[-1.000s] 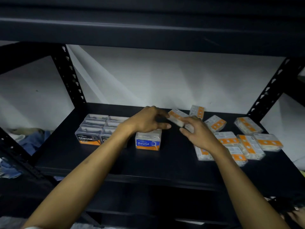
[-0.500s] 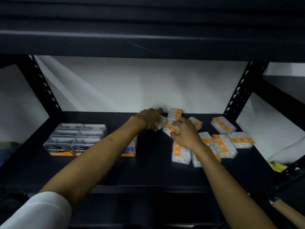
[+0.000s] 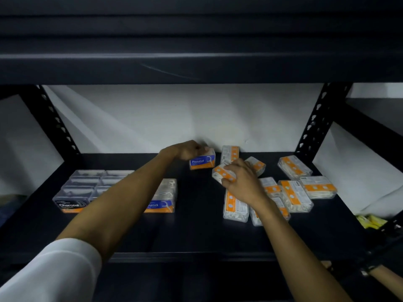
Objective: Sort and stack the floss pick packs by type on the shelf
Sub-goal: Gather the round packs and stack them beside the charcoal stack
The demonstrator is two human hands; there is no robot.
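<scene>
My left hand [image 3: 189, 150] grips a clear "Round" floss pick pack [image 3: 202, 161] with a blue and orange label, near the back of the black shelf [image 3: 196, 232]. My right hand [image 3: 242, 182] holds an orange-labelled pack [image 3: 222, 174] at the edge of a loose pile of several similar packs [image 3: 294, 192] on the right. Another "Round" pack [image 3: 164, 198] stands at centre left, partly behind my left forearm. A tidy block of "Charcoal" packs [image 3: 72, 200] fills the left side.
One orange-labelled pack [image 3: 229, 153] leans against the white back wall. Black perforated uprights [image 3: 316, 120] stand at both rear corners, and a dark upper shelf [image 3: 196, 66] hangs overhead. Something yellow [image 3: 370, 221] lies off the right edge. A person's arm [image 3: 383, 274] shows at lower right.
My left hand has taken hold of a "Round" pack from the pile and turned its label to face me. My right hand has closed on an orange-labelled pack. The camera shifted slightly.
</scene>
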